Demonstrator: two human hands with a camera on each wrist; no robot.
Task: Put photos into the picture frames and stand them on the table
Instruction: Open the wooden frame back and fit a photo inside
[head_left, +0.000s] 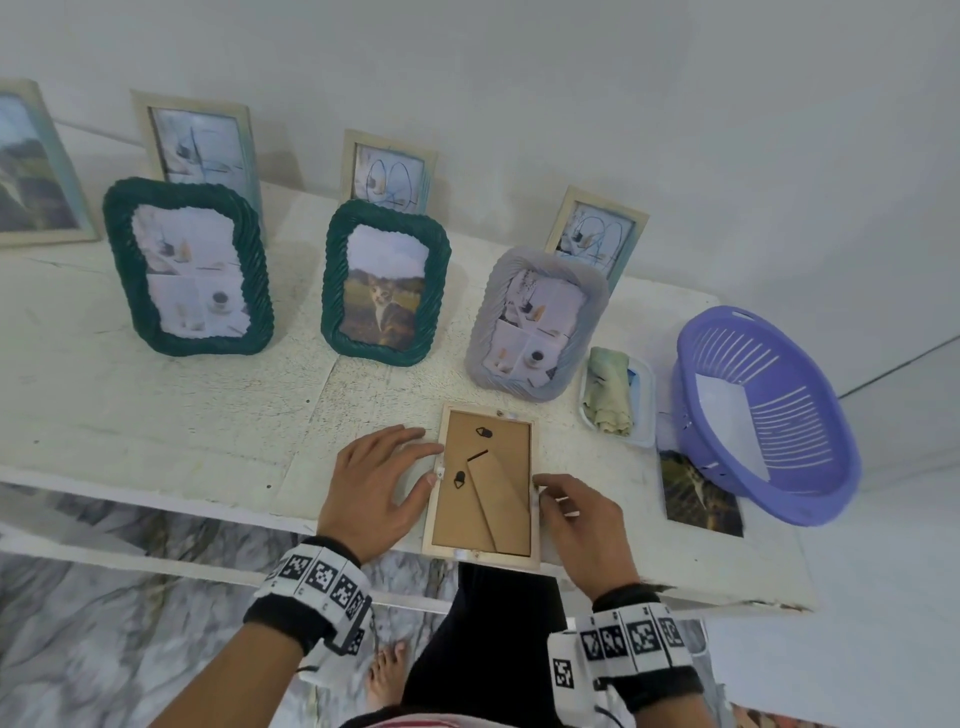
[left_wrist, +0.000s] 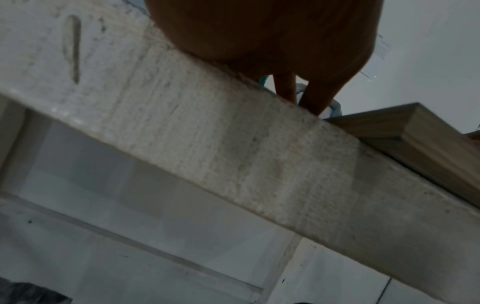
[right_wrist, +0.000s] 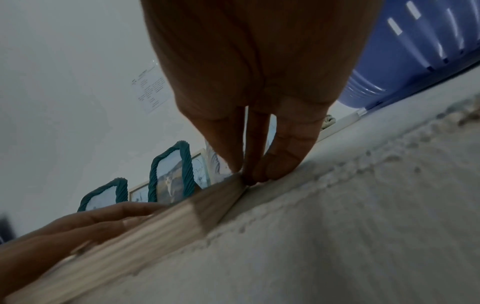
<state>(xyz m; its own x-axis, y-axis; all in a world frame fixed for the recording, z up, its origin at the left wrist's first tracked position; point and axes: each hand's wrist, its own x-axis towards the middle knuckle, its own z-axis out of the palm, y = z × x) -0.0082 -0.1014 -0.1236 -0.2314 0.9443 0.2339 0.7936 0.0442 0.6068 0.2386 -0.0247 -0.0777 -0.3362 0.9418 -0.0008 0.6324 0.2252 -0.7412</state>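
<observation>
The fingers (right_wrist: 262, 170) of the right hand (head_left: 582, 525) are pressed, nearly straight, against the right rail of the face-down picture frame (head_left: 483, 483); the left hand (head_left: 374, 483) is laid released against its left rail. The frame is placed flat at the front edge of the bench (head_left: 156, 415), slightly overhanging. It is judged light and rigid, its glazing fragile; it is best taken by both long wooden rails, not by the thin cardboard stand.

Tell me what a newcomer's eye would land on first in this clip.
Likely the wooden frame lying face down at the table's near edge, its brown backing up, with the left hand and right hand touching its sides. Next, the purple basket at far right, resting on a loose photo.
</observation>
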